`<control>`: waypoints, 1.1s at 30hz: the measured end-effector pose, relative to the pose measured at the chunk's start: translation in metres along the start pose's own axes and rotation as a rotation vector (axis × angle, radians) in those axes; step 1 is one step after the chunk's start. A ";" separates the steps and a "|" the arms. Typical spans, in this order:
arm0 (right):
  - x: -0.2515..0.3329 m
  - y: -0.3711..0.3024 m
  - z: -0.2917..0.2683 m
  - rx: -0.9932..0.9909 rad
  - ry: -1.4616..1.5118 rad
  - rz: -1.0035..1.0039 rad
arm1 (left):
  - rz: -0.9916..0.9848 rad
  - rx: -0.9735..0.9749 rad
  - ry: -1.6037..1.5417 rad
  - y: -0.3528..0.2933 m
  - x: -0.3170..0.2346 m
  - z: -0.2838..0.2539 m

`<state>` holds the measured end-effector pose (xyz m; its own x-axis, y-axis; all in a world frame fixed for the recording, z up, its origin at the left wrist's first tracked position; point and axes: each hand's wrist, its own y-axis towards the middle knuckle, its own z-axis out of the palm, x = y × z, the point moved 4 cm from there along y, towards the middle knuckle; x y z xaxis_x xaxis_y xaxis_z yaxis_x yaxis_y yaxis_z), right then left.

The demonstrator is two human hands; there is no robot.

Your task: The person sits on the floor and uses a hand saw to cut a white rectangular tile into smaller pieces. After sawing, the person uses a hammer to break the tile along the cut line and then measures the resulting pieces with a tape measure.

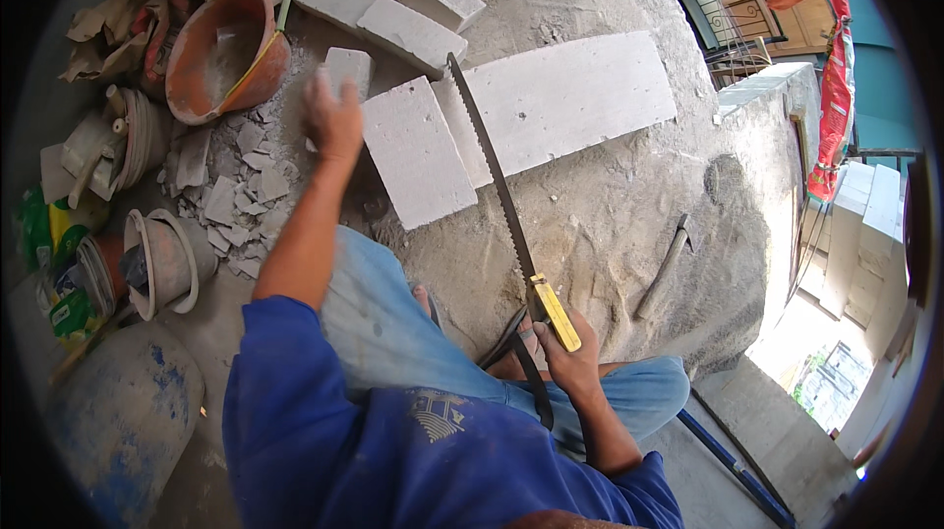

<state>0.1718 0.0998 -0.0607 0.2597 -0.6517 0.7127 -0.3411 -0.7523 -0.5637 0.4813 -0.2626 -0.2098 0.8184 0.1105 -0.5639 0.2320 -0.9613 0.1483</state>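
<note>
My right hand [573,357] is wrapped round the yellow handle of a hand saw [501,190]. Its long dark toothed blade slants away to the far left, crossing over a long white lightweight concrete block [580,101] on the dusty ground. A shorter white block [418,153] lies at the left end of the long one. My left hand [332,118] is raised beside that shorter block, slightly blurred, with its fingers apart and nothing in them. Just past its fingers is a small block piece [350,69].
Several more white blocks [411,32] lie at the far side. To the left are an orange bucket [182,87], broken block chips [236,197] and stacked pails [182,254]. A hammer [666,265] lies on the right. Near my right knee is a blue bar [733,465].
</note>
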 end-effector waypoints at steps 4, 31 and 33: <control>-0.017 0.006 0.005 0.013 0.061 0.072 | -0.046 0.326 0.362 0.013 0.053 0.012; -0.002 -0.018 -0.007 -0.055 -0.010 0.041 | -0.099 0.335 -0.833 0.179 -0.036 -0.032; 0.004 -0.009 -0.020 -0.051 -0.062 0.029 | -0.338 0.374 -0.889 0.180 -0.019 0.007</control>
<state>0.1580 0.1061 -0.0450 0.3041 -0.6789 0.6683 -0.3943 -0.7283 -0.5605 0.5037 -0.4396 -0.1784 0.0188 0.3097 -0.9506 0.0744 -0.9486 -0.3076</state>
